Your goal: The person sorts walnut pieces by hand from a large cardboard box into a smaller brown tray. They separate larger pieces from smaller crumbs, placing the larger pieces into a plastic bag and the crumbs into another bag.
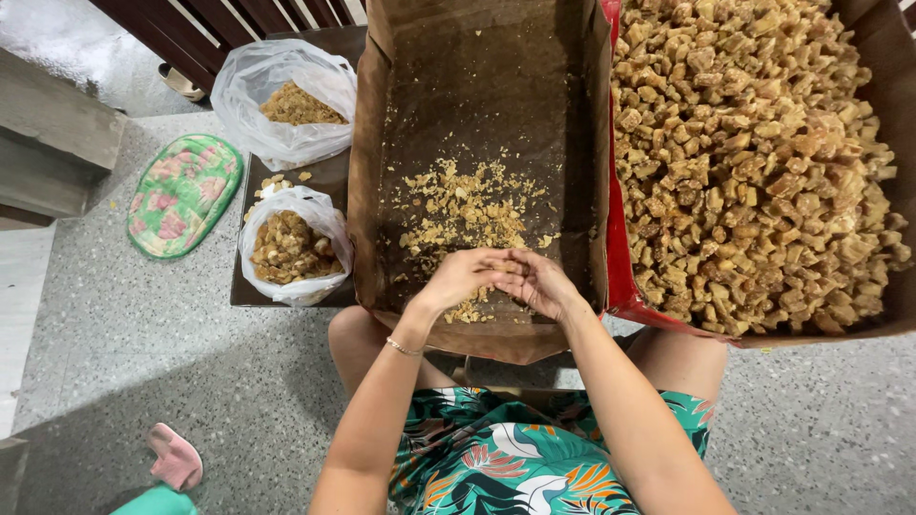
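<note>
Speckled floor carries a cardboard tray [367, 191] against the sitter's knees. Over its near edge, left hand [460, 278] and right hand [537, 283] meet, fingers pinched together on crumbs [463, 210], so fragments drop inside.

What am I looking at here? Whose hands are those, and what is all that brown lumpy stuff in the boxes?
The picture comes from a camera worn on a person's head, looking down, so you see that person's own arms and lap. The person sits on a speckled floor. The left hand and right hand meet over a nearly empty cardboard box, touching small pale crumbs; what the fingers pinch is too hidden to tell. Beside it, a bigger box is heaped with brown chunks. On the other side stand two plastic bags holding similar brown bits, and a green flowery cushion lies on the floor.
</note>
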